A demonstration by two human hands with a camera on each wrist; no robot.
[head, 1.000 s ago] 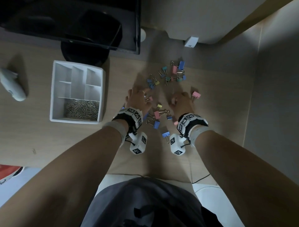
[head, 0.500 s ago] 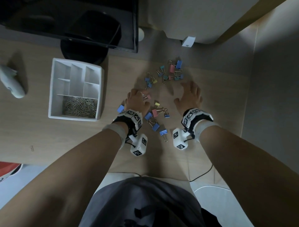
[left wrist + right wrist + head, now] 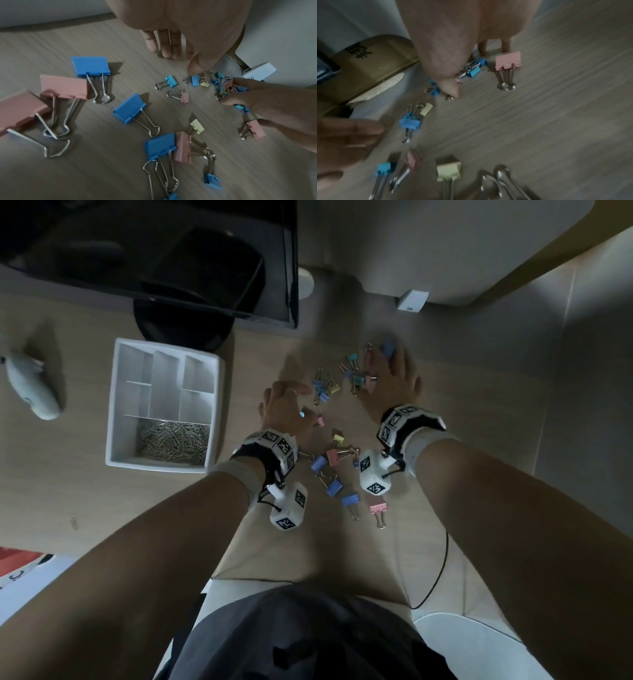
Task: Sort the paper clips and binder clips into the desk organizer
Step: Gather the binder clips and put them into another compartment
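- The right hand point(image 3: 394, 381) lay over the far cluster of binder clips point(image 3: 356, 374) on the bench point(image 3: 308, 542), fingers spread and straight.
- The left hand point(image 3: 286, 409) hovered beside small clips, fingers loosely extended, holding nothing.
- The desk organizer point(image 3: 113, 405) sat left, paper clips point(image 3: 173, 440) in its near compartment.

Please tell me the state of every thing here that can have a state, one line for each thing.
White plastic desk organizer: front compartment filled with silver paper clips, the back compartments empty.
Coloured binder clips: scattered loose on the wooden desk, none in the organizer.
Left hand: above the clips; grip unclear.
Right hand: fingers spread over the far cluster of clips.
Black monitor: screen dark.
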